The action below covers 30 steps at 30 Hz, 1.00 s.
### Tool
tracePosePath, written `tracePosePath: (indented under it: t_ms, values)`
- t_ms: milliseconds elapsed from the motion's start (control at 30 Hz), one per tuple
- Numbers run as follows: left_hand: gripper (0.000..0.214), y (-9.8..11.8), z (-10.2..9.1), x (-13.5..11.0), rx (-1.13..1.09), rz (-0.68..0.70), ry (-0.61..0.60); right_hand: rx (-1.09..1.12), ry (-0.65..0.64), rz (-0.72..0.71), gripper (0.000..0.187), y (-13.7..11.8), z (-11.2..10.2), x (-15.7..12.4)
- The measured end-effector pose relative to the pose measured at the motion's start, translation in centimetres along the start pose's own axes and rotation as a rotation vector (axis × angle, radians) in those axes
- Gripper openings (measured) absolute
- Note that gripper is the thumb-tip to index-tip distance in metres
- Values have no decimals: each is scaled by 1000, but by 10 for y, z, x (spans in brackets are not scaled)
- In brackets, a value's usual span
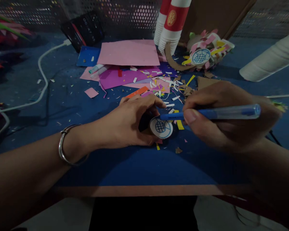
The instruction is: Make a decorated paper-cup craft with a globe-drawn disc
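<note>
My left hand (132,123) curls its thumb and fingers around a small white round piece (162,127), holding it low over the table. Blue lines on its face form a circle with a grid inside and curved shapes at its side. My right hand (221,118) grips a blue marker pen (204,114) with a clear rear end. The pen lies nearly level, its front end at the upper edge of the round piece; whether the tip touches cannot be told. Fingers hide part of the piece's side.
Paper scraps (175,85) litter the blue table (135,166). Behind lie a pink sheet (128,53), a black phone-like device (84,30) and a white cable (44,70). Stacked paper cups (173,29), a decorated cup (207,53) and another white cup stack (269,57) stand or lie at the back right.
</note>
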<state>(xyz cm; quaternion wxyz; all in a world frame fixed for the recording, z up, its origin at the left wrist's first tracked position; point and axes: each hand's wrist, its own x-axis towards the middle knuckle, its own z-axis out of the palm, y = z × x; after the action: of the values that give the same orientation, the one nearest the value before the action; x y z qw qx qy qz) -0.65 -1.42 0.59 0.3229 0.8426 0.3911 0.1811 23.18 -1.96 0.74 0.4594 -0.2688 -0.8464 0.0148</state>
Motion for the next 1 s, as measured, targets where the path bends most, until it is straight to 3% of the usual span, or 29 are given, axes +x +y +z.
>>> tracePosePath:
  t_ms: [267,400,500,800,1000]
  values:
    - [69,1,0,0,12,-5,-19,66,-170,245,22,-9,-9,0]
    - [69,1,-1,0,12,1,-25,80,-88,135,11,-8,-7,1]
    - [68,1,-1,1,9,0,-29,111,-74,97,13,-7,-5,2]
    - [60,2,-1,2,20,-4,-19,163,-134,124,19,-14,-1,3]
    - [65,2,0,1,8,-23,-14,225,-212,249,21,-13,-12,12]
